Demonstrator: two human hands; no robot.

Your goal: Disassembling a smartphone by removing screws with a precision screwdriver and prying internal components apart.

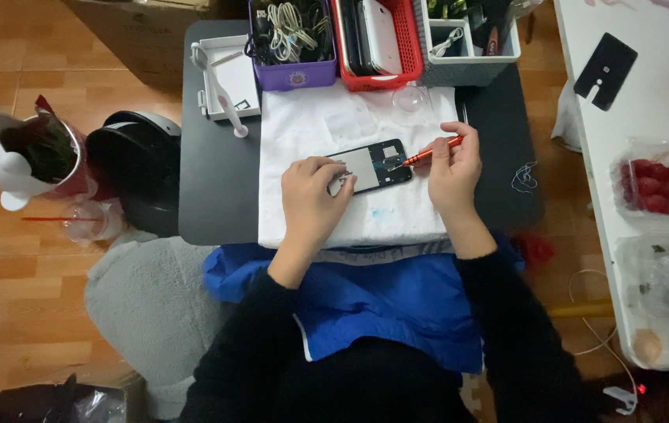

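An opened phone (pixel 374 166) with its back removed lies on a white cloth (pixel 350 141) on a small dark table (pixel 217 172). My left hand (pixel 312 200) rests on the phone's left end and holds it down. My right hand (pixel 453 166) grips a slim red screwdriver (pixel 428 151). The tool's tip touches the upper right part of the phone's inside.
Along the table's back edge stand a purple basket of cables (pixel 291 39), a red basket of phones (pixel 374 43), a grey organiser (pixel 468 39) and a white tray (pixel 229 74). A white table (pixel 648 102) on the right holds strawberry boxes (pixel 659 186).
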